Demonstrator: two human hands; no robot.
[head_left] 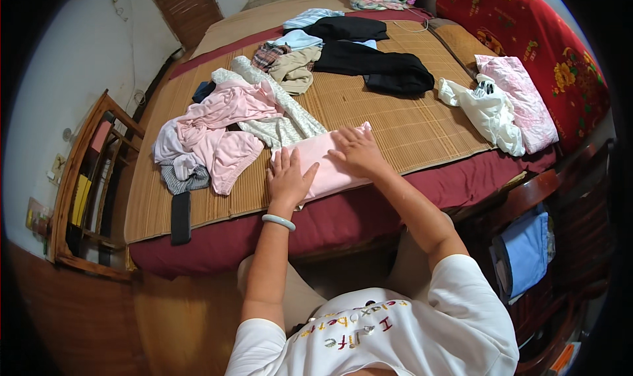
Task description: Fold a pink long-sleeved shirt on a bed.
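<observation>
A folded pink garment [321, 159] lies flat near the front edge of the bed. My left hand [289, 175] rests on its left end, palm down with the fingers spread. On its right end lies my right hand [359, 153], also flat with the fingers apart. Just beyond the folded piece is a white patterned garment [283, 126]. To its left spreads a loose pink garment [227, 115], rumpled and partly over the patterned one. A grey striped cloth [184, 178] sits at the lower left of this heap.
A bamboo mat [343, 112] covers the bed. Black trousers [376, 66], a beige garment [293, 69] and a plaid one lie farther back. At the right are a white garment [484, 109] and a pink pillow [521, 99]. A dark strip [180, 219] lies at the front left.
</observation>
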